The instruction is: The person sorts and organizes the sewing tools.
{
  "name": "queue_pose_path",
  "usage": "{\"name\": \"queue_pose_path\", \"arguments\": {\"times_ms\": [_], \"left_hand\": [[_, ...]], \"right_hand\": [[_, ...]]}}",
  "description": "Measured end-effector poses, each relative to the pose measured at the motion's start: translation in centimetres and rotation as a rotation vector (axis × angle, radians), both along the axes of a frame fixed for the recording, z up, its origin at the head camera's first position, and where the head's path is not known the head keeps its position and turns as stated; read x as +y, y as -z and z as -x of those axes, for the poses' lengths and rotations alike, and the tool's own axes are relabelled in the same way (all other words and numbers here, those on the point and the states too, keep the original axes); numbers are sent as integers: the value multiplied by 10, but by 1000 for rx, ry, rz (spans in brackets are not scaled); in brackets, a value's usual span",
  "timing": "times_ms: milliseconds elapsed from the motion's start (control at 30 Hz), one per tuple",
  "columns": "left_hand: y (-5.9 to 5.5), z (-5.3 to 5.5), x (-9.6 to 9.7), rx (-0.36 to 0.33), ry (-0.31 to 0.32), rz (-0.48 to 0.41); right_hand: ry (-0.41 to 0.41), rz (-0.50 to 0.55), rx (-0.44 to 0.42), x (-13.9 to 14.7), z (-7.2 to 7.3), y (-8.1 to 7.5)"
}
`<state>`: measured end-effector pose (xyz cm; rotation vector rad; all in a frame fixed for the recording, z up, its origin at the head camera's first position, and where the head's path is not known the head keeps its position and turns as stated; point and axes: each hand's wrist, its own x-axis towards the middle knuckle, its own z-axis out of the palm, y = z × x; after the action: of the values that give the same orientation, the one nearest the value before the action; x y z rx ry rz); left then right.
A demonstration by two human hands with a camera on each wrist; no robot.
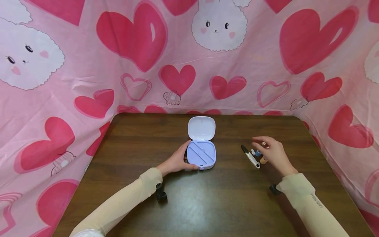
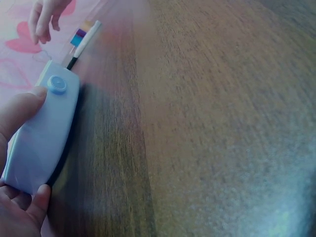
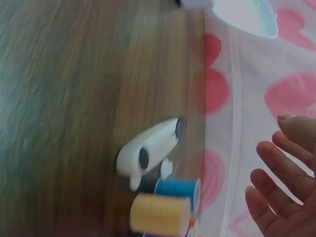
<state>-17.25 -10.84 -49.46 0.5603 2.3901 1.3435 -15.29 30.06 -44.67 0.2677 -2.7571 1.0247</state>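
A small lavender plastic case point(image 1: 202, 154) stands on the table with its white lid point(image 1: 202, 128) tipped back and a diagonal divider inside. My left hand point(image 1: 177, 158) grips its left side, thumb at the front near the round clasp point(image 2: 57, 84). To the right, my right hand point(image 1: 273, 154) hovers over several thread spools, fingers loosely bent and holding nothing in the right wrist view. A tan spool point(image 3: 160, 215) and a blue spool point(image 3: 177, 192) lie there, partly covered by the hand in the head view. Beside them is a slim white tool with a black end point(image 1: 251, 157).
Small white pieces point(image 3: 166, 168) lie between the tool and the spools. The brown wooden table point(image 1: 189, 200) ends at the back against a pink cloth with hearts point(image 1: 189, 56), which also hangs along both sides.
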Motion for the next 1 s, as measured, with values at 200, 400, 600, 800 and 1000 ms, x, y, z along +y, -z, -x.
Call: {"name": "queue_pose_path", "arguments": {"times_ms": [200,400,600,800,1000], "left_hand": [[0,0,0,-7,4,3],[-1,0,0,-8,4,0],[-1,-1,0,-10,2,3],[-5,-2,0,-21,2,-1],[-4,-1,0,-21,2,12]], "right_hand": [[-46,-18,-6,-20,1,-1],[-110,-29,25,-41,3,1],[-185,-20,25,-61,5,3],[-245,12,-46,-78,3,4],[-291,6,-27,-95,4,11]]}}
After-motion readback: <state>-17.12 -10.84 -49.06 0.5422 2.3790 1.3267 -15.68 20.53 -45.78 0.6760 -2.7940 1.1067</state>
